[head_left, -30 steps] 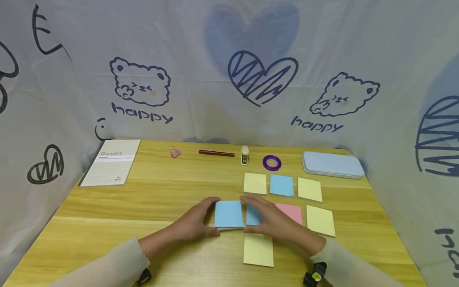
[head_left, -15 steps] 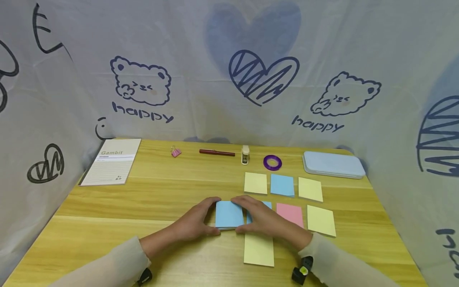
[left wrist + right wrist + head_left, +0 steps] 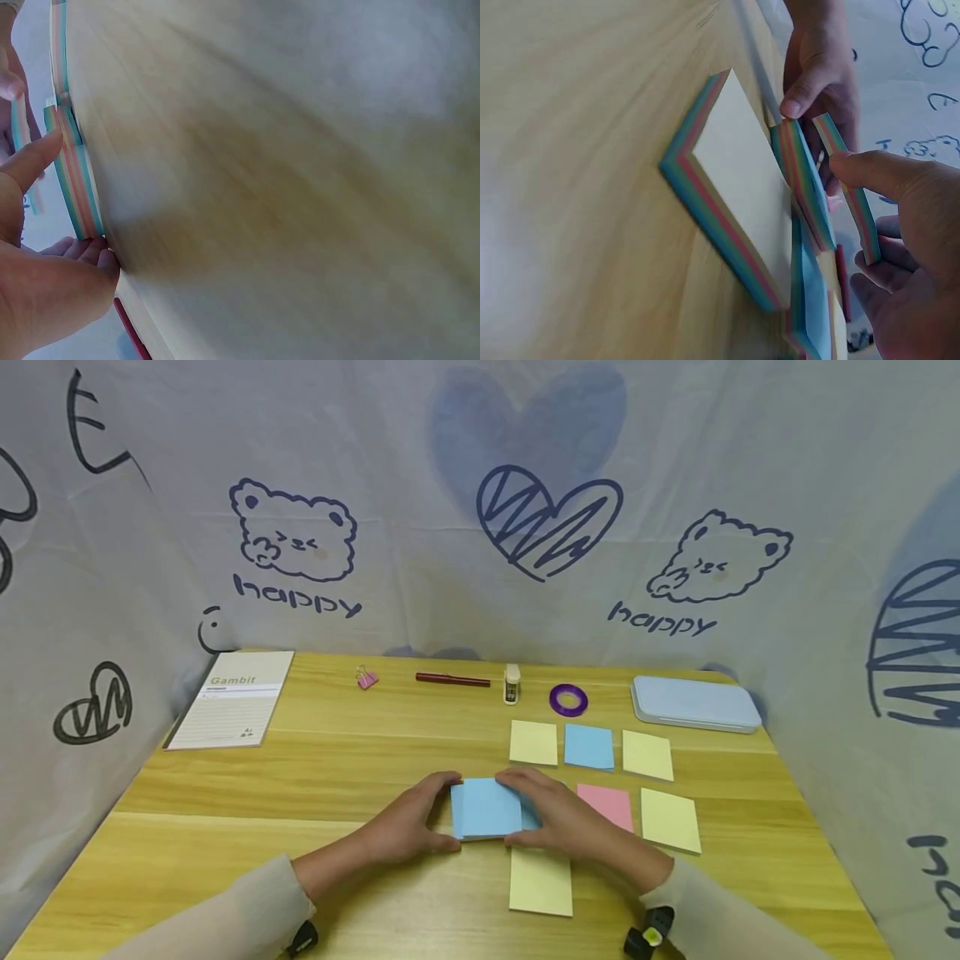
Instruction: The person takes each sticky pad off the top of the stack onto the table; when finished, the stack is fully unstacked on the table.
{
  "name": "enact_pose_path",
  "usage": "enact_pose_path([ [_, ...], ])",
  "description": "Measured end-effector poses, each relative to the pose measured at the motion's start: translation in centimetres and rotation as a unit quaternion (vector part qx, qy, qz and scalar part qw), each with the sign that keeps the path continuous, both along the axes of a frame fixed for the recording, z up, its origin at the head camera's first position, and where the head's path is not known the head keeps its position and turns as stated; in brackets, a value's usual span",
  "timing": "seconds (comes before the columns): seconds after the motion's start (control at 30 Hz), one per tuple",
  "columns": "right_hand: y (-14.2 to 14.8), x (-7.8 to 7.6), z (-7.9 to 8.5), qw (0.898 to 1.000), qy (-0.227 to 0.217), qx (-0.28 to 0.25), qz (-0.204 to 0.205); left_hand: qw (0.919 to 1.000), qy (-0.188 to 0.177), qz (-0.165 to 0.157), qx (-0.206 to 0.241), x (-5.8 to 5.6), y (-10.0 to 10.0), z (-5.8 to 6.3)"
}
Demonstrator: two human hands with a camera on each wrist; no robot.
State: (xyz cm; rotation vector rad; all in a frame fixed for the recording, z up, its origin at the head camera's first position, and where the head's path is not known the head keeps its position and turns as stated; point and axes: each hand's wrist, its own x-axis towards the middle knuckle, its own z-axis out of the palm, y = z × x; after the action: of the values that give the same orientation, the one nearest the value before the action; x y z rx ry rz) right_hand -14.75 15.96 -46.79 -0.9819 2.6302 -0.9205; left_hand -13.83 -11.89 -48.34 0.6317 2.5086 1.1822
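Near the table's middle, my left hand [image 3: 408,818] grips the left side of a stack of sticky note pads [image 3: 457,814], thumb at the near edge and fingers at the far edge. Striped coloured layers show along the stack's side in the left wrist view. My right hand [image 3: 558,818] pinches a thin blue-topped sticky note pad [image 3: 491,807] by its near and far edges. In the right wrist view this thin pad [image 3: 864,225] is raised over the stack [image 3: 802,180], with a gap between. From above it sits offset to the right, leaving a strip of blue uncovered.
Beside and behind my right hand lie a pink pad [image 3: 606,803], several yellow pads [image 3: 540,885] and a blue pad [image 3: 589,747]. Along the back are a notebook [image 3: 236,702], binder clip [image 3: 366,678], red pen [image 3: 452,680], small white bottle [image 3: 512,685], purple tape [image 3: 568,700] and pale blue case [image 3: 696,703].
My right hand first came left onto the stack, then drew slightly back to the right with a thin blue-topped pad lifted off it. The left hand stayed in place.
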Motion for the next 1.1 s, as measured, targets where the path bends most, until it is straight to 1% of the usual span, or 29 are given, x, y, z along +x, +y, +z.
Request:
enact_pose_path([
  [0.07, 0.9, 0.6, 0.2, 1.0, 0.003, -0.001, -0.008, 1.0, 0.002, -0.001, 0.002, 0.0, 0.0, 0.0],
  [0.17, 2.8, 1.8, 0.3, 1.0, 0.018, -0.005, -0.017, 1.0, 0.002, 0.0, 0.001, 0.0, 0.0, 0.0],
  [0.2, 3.5, 2.4, 0.3, 1.0, 0.016, -0.012, -0.022, 1.0, 0.001, 0.001, 0.0, 0.0, 0.0, 0.0],
  [0.3, 5.9, 4.2, 0.0, 0.999, 0.031, -0.016, -0.037, 1.0, 0.004, 0.002, -0.004, 0.0, 0.0, 0.0],
  [0.4, 8.1, 6.0, -0.5, 0.997, 0.051, -0.009, -0.061, 1.0, 0.008, 0.001, -0.004, 0.0, 0.1, 0.0],
  [0.43, 8.8, 6.5, -0.7, 0.996, 0.064, 0.0, -0.069, 1.0, 0.009, 0.001, -0.004, 0.0, 0.1, 0.0],
  [0.5, 10.1, 7.5, -1.0, 0.993, 0.077, 0.013, -0.084, 0.9999, 0.01, 0.001, -0.005, 0.0, 0.1, 0.0],
  [0.6, 11.9, 8.9, -1.4, 0.991, 0.08, 0.026, -0.105, 1.0, 0.008, 0.002, -0.005, 0.0, 0.1, -0.1],
  [0.67, 12.8, 9.5, -1.7, 0.99, 0.08, 0.033, -0.112, 1.0, 0.007, 0.002, -0.005, -0.1, 0.0, -0.1],
  [0.77, 13.7, 10.2, -2.4, 0.99, 0.084, 0.034, -0.107, 1.0, 0.006, 0.002, -0.003, -0.1, 0.0, -0.1],
  [0.93, 14.3, 10.5, -3.3, 0.991, 0.099, 0.028, -0.088, 1.0, 0.005, 0.003, -0.002, -0.1, 0.0, -0.1],
  [1.0, 14.2, 10.4, -3.3, 0.991, 0.101, 0.031, -0.083, 1.0, 0.005, 0.003, -0.003, -0.1, 0.1, -0.1],
  [1.1, 14.1, 10.3, -2.7, 0.991, 0.095, 0.046, -0.085, 1.0, 0.006, 0.002, -0.003, 0.0, 0.1, -0.1],
])
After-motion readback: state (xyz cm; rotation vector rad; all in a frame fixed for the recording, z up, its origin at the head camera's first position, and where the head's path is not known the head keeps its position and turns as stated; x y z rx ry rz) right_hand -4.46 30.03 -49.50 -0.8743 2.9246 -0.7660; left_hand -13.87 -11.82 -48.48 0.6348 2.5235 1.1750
